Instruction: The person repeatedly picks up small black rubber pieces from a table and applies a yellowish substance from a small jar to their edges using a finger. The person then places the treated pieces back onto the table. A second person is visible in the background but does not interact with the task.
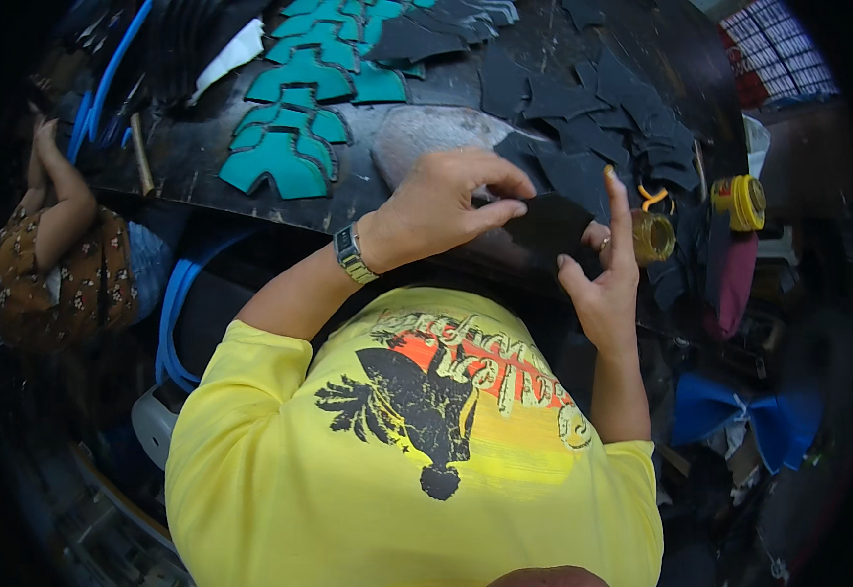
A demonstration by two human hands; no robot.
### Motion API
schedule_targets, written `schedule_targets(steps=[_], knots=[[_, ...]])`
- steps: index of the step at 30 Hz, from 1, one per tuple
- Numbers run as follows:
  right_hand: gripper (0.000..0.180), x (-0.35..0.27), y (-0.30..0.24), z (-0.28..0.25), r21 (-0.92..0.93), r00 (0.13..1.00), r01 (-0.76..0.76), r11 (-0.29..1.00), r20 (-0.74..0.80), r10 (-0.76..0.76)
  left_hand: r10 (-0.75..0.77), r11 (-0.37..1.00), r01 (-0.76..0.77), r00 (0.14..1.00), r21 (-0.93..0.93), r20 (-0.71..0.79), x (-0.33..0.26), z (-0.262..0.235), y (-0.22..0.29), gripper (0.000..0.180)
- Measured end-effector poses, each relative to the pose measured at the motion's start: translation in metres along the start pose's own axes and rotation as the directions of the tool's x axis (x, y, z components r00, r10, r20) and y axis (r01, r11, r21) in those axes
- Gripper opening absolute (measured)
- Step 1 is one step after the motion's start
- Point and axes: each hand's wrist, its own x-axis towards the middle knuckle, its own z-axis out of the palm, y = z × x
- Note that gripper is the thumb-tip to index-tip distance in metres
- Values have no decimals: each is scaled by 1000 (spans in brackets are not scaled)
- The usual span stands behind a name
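Observation:
A dark, flat cut piece [549,227] is held in front of my chest, above the near table edge. My left hand [441,201], with a watch on its wrist, has thumb and forefinger closed at the piece's left corner. On the other side my right hand [610,259] grips its right edge between the thumb and curled fingers. The right forefinger points up, with a yellowish smear on its tip. Just beyond that hand is an open glass jar [653,238] of yellow-brown stuff. A pale, rounded slab [436,137] lies behind my left hand, partly covered by it.
Teal cut pieces [290,161] overlap in rows on the dark table [187,176]. Black cut pieces [583,108] are heaped at the back right. A yellow-lidded jar [740,203] stands at the right edge. Another person [65,254] is at the left, near blue tubing [177,323].

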Motion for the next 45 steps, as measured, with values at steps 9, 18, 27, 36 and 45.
schedule_targets(steps=[9,18,27,36,45], knots=[[97,2,1,-1,-174,951,272,946,-99,-292,-286,940,232,935,-251,-207,-1,-63,-43,23],[84,-7,6,4,-57,987,157,986,-16,-158,-405,891,453,808,12,-428,28,-139,-132,38],[82,-10,13,-7,0,985,159,987,-63,-159,34,716,410,788,565,-614,30,-119,-109,41],[34,0,-3,-77,-486,899,220,846,-235,-369,-102,768,124,992,628,-70,72,-19,-73,39],[35,-2,8,-113,-908,962,92,409,-26,-273,-223,654,266,962,708,-156,106,15,-99,57]])
